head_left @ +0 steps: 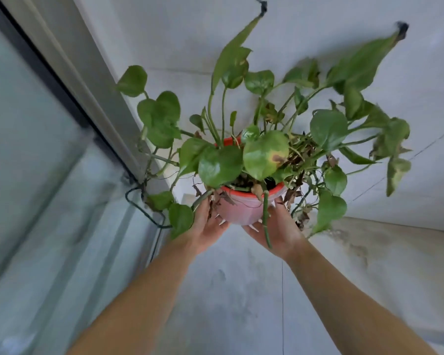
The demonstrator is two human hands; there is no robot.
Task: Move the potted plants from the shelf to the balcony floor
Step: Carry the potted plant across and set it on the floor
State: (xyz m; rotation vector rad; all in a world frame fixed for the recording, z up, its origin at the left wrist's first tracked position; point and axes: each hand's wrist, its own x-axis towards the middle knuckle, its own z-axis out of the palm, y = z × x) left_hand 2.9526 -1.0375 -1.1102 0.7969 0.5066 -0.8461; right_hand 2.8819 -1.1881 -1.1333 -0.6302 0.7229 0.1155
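Note:
A potted plant fills the middle of the head view: a pale pink pot (244, 208) with a red rim, holding a leafy green vine (265, 155) with some yellowed and dry brown leaves. Long stems trail over the sides. My left hand (207, 226) grips the pot's left side. My right hand (280, 230) grips its right side and underside. The pot hangs in the air above the grey balcony floor (241, 290). No shelf is in view.
A glass sliding door with a dark frame (69, 98) runs along the left. A dark cable (144, 211) loops at its foot near the corner. A pale wall (369, 60) stands behind the plant, and the floor on the right is stained.

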